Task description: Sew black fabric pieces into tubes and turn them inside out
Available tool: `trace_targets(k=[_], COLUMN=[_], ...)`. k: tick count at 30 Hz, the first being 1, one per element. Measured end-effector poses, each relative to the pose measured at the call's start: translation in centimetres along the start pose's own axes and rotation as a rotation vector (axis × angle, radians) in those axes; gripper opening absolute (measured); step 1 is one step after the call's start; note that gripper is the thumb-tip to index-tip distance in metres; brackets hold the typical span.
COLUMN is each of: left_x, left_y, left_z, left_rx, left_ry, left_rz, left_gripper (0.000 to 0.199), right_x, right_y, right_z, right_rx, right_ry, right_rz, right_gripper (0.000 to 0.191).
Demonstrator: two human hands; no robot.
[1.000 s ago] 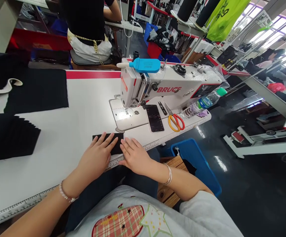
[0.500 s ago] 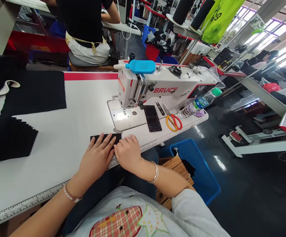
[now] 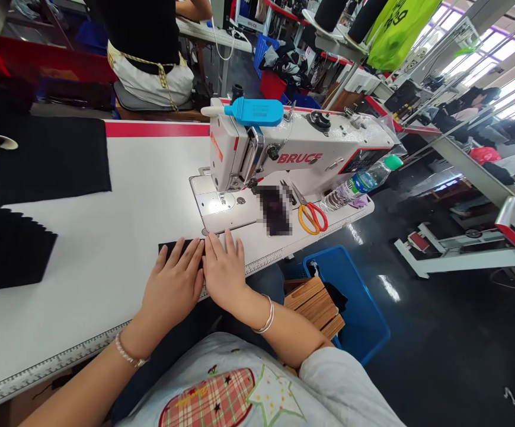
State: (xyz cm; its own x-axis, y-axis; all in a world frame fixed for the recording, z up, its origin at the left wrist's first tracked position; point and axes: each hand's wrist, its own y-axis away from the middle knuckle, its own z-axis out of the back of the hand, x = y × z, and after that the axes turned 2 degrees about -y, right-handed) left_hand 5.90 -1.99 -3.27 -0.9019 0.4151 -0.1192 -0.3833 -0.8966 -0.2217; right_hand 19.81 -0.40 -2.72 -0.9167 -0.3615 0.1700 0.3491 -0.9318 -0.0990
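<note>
A small black cloth piece [image 3: 165, 245] lies at the table's front edge, mostly hidden under my hands. My left hand [image 3: 172, 284] rests flat on it with the fingers spread. Beside it, touching, my right hand [image 3: 225, 270] lies flat with its fingers stretched out, over the cloth's right end. Just beyond my hands is the metal plate [image 3: 213, 204] of a white sewing machine [image 3: 301, 142]. The needle area is lit, and no cloth shows under it.
Black cloth stacks [image 3: 12, 246] and a larger black cloth [image 3: 53, 160] lie at left. Scissors [image 3: 313, 218], a blurred dark object [image 3: 275, 210] and a bottle [image 3: 359, 184] are at right. A blue bin [image 3: 364, 314] stands below; a person [image 3: 137, 35] sits beyond the table.
My right hand has gone from curled fingers to stretched out and flat. My left hand stays on the cloth. The whole view has shifted slightly.
</note>
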Motion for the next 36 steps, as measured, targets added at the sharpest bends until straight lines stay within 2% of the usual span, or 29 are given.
trace_targets(k=[13,22,28,36], left_x=[0.1,-0.2,-0.2,-0.2], left_y=[-0.2,-0.3,-0.4,-0.4], left_z=[0.2,0.5,0.9,0.7], left_rx=[0.026,0.051,0.045,0.052], left_ry=[0.031,0.028,0.021,0.017], left_rz=[0.029,0.042,0.044,0.046], left_gripper=[0.057,0.057,0.057,0.057], right_x=[-1.3,-2.1,-2.1,-2.8], right_y=[0.4,0.2,0.8,1.5], right_z=[-0.2,1.5,1.5,1.5], right_rx=[-0.014,0.098,0.051,0.076], right_ry=[-0.045,-0.071,-0.06,-0.024], right_rz=[0.018,0.049,0.115,0.15], right_gripper=[0.053,0.057,0.054,0.056])
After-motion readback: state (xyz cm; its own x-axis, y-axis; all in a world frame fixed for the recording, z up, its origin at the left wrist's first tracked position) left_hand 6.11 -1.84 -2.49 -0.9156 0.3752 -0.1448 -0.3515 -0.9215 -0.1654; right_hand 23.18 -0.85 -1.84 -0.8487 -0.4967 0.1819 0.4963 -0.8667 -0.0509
